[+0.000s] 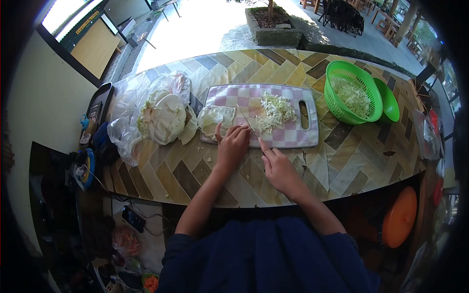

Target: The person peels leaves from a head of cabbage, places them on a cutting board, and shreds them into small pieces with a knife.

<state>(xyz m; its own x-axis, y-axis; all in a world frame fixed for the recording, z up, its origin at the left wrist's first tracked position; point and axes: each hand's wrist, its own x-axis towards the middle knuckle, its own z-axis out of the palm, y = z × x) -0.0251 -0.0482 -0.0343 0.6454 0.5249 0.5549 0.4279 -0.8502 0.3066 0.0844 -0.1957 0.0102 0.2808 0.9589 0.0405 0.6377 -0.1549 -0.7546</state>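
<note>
A pink-and-white checked cutting board lies on the table in front of me. My right hand is wrapped round the handle of a knife, whose thin blade points away to the upper left, over the board. Close beside the blade, my left hand presses with bent fingers on the near edge of a stack of cabbage leaves; the fingertips partly hide what lies under them. Shredded cabbage is heaped on the board, right of the knife.
Left of the board, a partly peeled cabbage rests on a plastic bag. At the right stand a green colander with shredded cabbage and a green bowl. An orange round stool is below the table.
</note>
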